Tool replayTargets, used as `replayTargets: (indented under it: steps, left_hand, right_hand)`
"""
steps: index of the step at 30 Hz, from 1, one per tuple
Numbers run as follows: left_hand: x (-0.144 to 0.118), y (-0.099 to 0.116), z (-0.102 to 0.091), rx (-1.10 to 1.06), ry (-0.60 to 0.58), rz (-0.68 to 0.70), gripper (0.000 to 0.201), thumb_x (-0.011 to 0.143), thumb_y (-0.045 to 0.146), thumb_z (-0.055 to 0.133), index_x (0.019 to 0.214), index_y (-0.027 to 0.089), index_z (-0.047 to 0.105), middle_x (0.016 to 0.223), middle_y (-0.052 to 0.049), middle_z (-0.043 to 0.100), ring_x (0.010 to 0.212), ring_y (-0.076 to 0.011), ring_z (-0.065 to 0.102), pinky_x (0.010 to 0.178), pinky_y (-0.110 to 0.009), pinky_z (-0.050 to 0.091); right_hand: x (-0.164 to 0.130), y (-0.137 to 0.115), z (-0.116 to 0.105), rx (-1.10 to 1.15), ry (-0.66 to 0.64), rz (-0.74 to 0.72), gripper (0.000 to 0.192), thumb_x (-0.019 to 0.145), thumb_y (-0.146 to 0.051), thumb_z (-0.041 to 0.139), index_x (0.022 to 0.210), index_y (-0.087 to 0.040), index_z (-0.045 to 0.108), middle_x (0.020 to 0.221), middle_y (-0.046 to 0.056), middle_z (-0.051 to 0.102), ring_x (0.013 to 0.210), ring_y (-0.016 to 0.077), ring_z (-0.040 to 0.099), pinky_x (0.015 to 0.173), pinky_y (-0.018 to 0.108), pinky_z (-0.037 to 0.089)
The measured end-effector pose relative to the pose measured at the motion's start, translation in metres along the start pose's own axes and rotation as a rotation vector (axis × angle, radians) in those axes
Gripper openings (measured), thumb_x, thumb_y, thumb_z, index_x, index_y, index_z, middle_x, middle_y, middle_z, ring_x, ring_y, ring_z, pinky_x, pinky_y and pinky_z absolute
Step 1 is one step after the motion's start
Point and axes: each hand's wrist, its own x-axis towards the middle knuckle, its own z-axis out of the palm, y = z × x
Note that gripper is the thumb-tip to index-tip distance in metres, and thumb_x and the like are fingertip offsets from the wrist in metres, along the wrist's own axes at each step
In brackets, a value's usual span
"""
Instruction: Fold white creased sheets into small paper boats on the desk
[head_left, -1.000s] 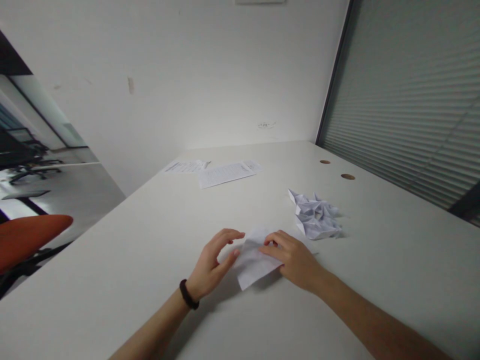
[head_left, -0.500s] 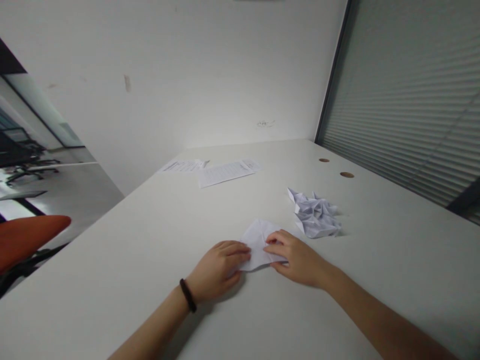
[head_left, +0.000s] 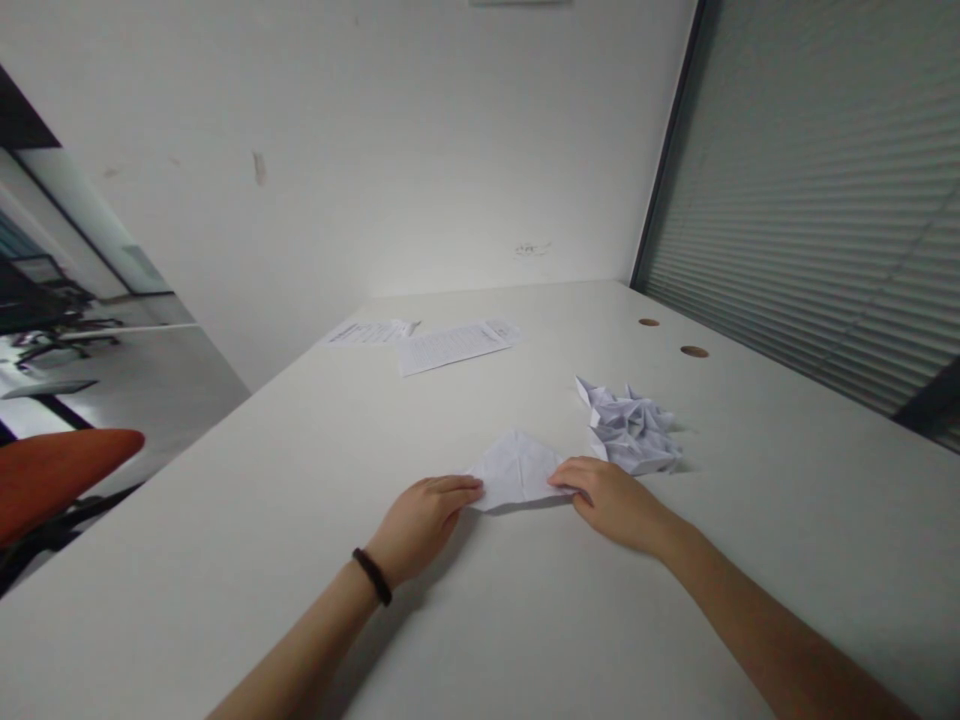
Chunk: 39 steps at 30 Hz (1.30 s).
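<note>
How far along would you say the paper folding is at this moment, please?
Done: a pile of folded paper pieces lies on the white table. In hand: the left hand and right hand press the two ends of a triangular folded sheet flat. Left: this piece looks only partly folded, and flat printed sheets lie unfolded farther back.

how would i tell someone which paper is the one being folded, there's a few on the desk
Start at the white desk and look at its near part, where the left hand and right hand rest. The folded paper lies flat between their fingertips. Unlike the heap of folded pieces to its right and the printed sheets farther back, it is one blank triangle.
</note>
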Motion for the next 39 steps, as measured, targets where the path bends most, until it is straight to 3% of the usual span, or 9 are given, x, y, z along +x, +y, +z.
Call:
replayTargets:
  steps: [4, 11, 19, 22, 25, 31, 35, 39]
  left_hand:
    - [-0.001, 0.002, -0.003, -0.065, 0.016, -0.049, 0.028, 0.087, 0.023, 0.040, 0.102, 0.023, 0.064, 0.102, -0.004, 0.067, 0.090, -0.0187, 0.063, 0.081, -0.031, 0.048]
    - [-0.002, 0.003, -0.004, -0.060, 0.060, -0.195, 0.028, 0.085, 0.024, 0.042, 0.107, 0.024, 0.061, 0.099, -0.004, 0.067, 0.082, -0.0191, 0.063, 0.075, -0.030, 0.048]
    - [-0.003, -0.003, 0.004, 0.033, 0.023, -0.143, 0.033, 0.083, 0.017, 0.043, 0.112, 0.028, 0.056, 0.106, -0.005, 0.058, 0.093, -0.0199, 0.055, 0.080, -0.032, 0.045]
    - [-0.002, -0.002, 0.004, 0.069, 0.002, -0.074, 0.030, 0.082, 0.026, 0.049, 0.112, 0.025, 0.056, 0.109, -0.007, 0.056, 0.098, -0.0230, 0.052, 0.084, -0.037, 0.043]
    - [-0.001, 0.000, 0.003, 0.053, 0.000, -0.038, 0.037, 0.080, 0.031, 0.055, 0.115, 0.023, 0.053, 0.112, -0.008, 0.055, 0.100, -0.0238, 0.050, 0.087, -0.039, 0.042]
    - [0.001, 0.007, -0.001, -0.005, 0.016, -0.057, 0.030, 0.081, 0.024, 0.050, 0.110, 0.021, 0.055, 0.101, -0.007, 0.061, 0.089, -0.0212, 0.056, 0.080, -0.034, 0.046]
    - [-0.001, 0.010, -0.003, -0.075, 0.096, -0.041, 0.031, 0.081, 0.022, 0.048, 0.112, 0.022, 0.053, 0.100, -0.006, 0.060, 0.087, -0.0190, 0.058, 0.075, -0.029, 0.048]
    - [-0.003, 0.017, -0.004, -0.177, 0.305, -0.002, 0.034, 0.081, 0.018, 0.048, 0.115, 0.023, 0.048, 0.101, -0.005, 0.058, 0.088, -0.0167, 0.057, 0.076, -0.029, 0.048]
  right_hand:
    - [0.002, 0.001, 0.000, 0.030, 0.049, 0.066, 0.027, 0.080, -0.014, 0.046, 0.098, -0.017, 0.066, 0.099, 0.007, 0.068, 0.090, 0.0202, 0.062, 0.083, 0.034, 0.046]
    - [0.003, 0.004, 0.002, 0.022, 0.131, 0.134, 0.029, 0.084, -0.021, 0.046, 0.109, -0.020, 0.061, 0.102, 0.007, 0.067, 0.092, 0.0207, 0.062, 0.083, 0.035, 0.046]
    - [0.004, 0.004, 0.014, -0.192, 0.104, 0.094, 0.031, 0.081, -0.009, 0.047, 0.101, -0.024, 0.066, 0.104, 0.008, 0.056, 0.096, 0.0192, 0.053, 0.084, 0.034, 0.043]
    - [0.003, 0.002, 0.014, -0.222, 0.080, 0.051, 0.025, 0.082, -0.022, 0.053, 0.104, -0.023, 0.065, 0.105, 0.010, 0.057, 0.103, 0.0229, 0.048, 0.088, 0.038, 0.039]
    - [0.002, -0.002, 0.013, -0.220, 0.048, 0.044, 0.040, 0.076, -0.037, 0.060, 0.112, -0.021, 0.060, 0.108, 0.011, 0.056, 0.104, 0.0253, 0.047, 0.089, 0.041, 0.038]
    - [0.003, -0.010, 0.012, -0.272, 0.045, 0.070, 0.040, 0.077, -0.039, 0.059, 0.112, -0.020, 0.058, 0.104, 0.010, 0.057, 0.100, 0.0247, 0.049, 0.088, 0.040, 0.036]
    - [0.004, -0.013, 0.011, -0.291, 0.047, 0.032, 0.038, 0.077, -0.038, 0.059, 0.111, -0.020, 0.058, 0.096, 0.009, 0.060, 0.096, 0.0240, 0.051, 0.087, 0.041, 0.036]
    - [0.004, -0.015, 0.011, -0.212, 0.073, 0.000, 0.032, 0.080, -0.030, 0.055, 0.110, -0.018, 0.058, 0.097, 0.009, 0.062, 0.095, 0.0219, 0.053, 0.085, 0.035, 0.041]
